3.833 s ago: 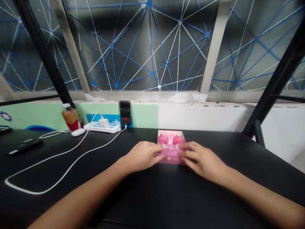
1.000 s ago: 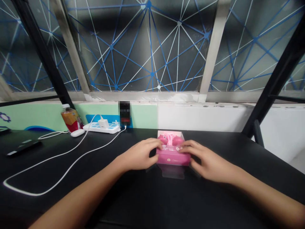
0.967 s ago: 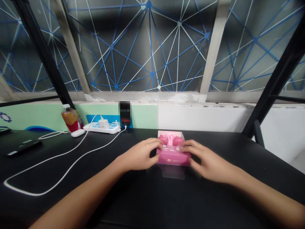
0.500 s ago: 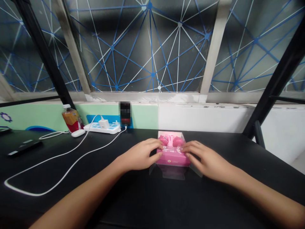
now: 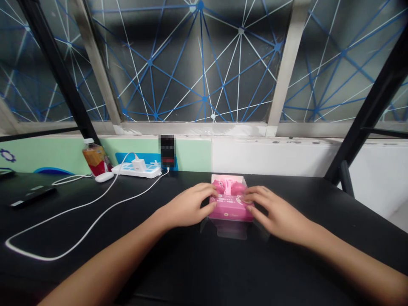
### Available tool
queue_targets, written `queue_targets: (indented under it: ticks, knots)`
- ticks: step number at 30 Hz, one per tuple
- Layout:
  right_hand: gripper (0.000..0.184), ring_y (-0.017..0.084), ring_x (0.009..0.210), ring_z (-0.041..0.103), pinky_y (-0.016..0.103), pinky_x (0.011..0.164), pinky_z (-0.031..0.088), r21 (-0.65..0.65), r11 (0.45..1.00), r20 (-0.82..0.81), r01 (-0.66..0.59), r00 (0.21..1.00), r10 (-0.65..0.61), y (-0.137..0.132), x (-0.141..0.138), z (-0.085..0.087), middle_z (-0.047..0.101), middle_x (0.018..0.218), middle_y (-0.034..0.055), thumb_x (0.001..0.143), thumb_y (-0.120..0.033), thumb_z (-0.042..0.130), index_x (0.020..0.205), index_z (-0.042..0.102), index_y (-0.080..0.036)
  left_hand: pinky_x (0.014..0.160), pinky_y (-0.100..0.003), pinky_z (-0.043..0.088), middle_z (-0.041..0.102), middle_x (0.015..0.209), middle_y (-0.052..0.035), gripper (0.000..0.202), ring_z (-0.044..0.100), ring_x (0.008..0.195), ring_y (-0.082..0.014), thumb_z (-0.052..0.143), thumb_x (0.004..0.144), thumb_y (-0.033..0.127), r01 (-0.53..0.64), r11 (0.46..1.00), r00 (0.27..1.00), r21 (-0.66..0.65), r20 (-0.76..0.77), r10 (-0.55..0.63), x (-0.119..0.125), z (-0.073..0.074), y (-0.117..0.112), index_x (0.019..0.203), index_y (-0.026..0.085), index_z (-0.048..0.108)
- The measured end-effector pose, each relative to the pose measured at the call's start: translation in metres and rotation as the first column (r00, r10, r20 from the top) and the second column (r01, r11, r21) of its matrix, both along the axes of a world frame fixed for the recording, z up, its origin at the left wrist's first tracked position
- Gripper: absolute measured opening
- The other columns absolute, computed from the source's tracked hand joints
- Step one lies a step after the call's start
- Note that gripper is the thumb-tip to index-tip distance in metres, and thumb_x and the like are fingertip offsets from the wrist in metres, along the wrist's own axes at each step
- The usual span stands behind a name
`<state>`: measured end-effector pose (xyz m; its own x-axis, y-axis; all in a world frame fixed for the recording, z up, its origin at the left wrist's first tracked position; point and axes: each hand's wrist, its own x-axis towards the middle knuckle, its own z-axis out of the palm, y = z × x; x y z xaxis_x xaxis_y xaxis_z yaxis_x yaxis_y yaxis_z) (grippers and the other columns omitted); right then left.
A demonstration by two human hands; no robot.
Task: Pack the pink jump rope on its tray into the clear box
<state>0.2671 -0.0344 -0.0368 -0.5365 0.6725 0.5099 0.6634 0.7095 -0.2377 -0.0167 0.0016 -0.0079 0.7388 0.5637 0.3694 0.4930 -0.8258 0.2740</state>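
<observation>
Across the near part of a black table [image 5: 191,272], left hand [image 5: 188,207] and right hand [image 5: 277,208] apart from each other, clamped from opposite ends on a pink box [image 5: 228,211], fingers curled over its top edges. Box near the middle of the table, flat and square to the table edge, its lower part between the hands. Just below it, a clear plastic sleeve [image 5: 231,229] lying against the box's near side and on the tabletop. Inside the box's far half, pink rounded shapes [image 5: 225,186], too small to name exactly. Further left, a long white cable [image 5: 63,242] looping over the table, and a dark flat device [image 5: 33,195] near the left edge. Against the far wall, a white power strip [image 5: 137,171] with a white charger [image 5: 138,164], a white mouse [image 5: 104,177], a plastic bottle [image 5: 94,158] and a blurred upright phone [image 5: 167,152]. Beyond, green and white wall panels [image 5: 270,157] under a window [image 5: 191,63] crossed by blue and white lines.
</observation>
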Motion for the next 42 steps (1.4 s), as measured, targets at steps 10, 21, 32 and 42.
queue_targets:
  ticks: [10,21,32,42]
  knots:
    - [0.022,0.025,0.114,0.057,0.048,0.098,0.049,-0.016,1.000,0.012,-0.021,1.000,0.021,0.001,0.001,0.000,0.061,0.121,0.0087,0.095,-0.023,0.050,0.115,0.061,-0.025,0.105,-0.037,0.042,0.062,0.126,-0.0047,0.020,0.054,0.121,-0.0211,0.048,0.097,0.028,0.001,1.000,1.000,-0.011,-0.011,-0.001,-0.002,0.001,0.001,0.112,0.023,0.061]
    - [0.022,0.025,0.112,0.058,0.048,0.097,0.049,0.002,1.000,0.012,0.022,1.000,-0.022,0.002,0.000,0.000,0.061,0.119,0.0091,0.097,-0.026,0.048,0.115,0.061,-0.025,0.107,-0.038,0.041,0.061,0.128,-0.0051,0.022,0.052,0.123,-0.0213,0.045,0.099,0.029,-0.013,1.000,1.000,-0.013,-0.017,0.012,-0.001,0.003,-0.001,0.112,0.023,0.061]
    - [0.035,0.028,0.127,0.048,0.049,0.105,0.044,-0.079,0.996,0.091,-0.046,0.994,0.054,-0.015,-0.003,0.017,0.052,0.135,0.0103,0.091,-0.028,0.055,0.126,0.054,-0.026,0.105,-0.037,0.041,0.061,0.128,-0.0039,0.020,0.054,0.122,-0.0208,0.047,0.098,0.027,0.004,1.000,0.999,-0.003,-0.032,-0.004,-0.002,0.001,0.002,0.112,0.024,0.061]
    - [0.032,0.033,0.126,0.049,0.053,0.105,0.040,0.009,0.986,0.378,-0.167,0.913,0.151,-0.037,-0.017,0.025,0.055,0.136,0.0111,0.091,-0.029,0.056,0.122,0.062,-0.025,0.103,-0.035,0.043,0.063,0.125,-0.0039,0.021,0.056,0.119,-0.0221,0.061,0.090,0.029,-0.002,1.000,1.000,0.011,-0.009,0.002,-0.001,0.002,0.002,0.111,0.024,0.061]
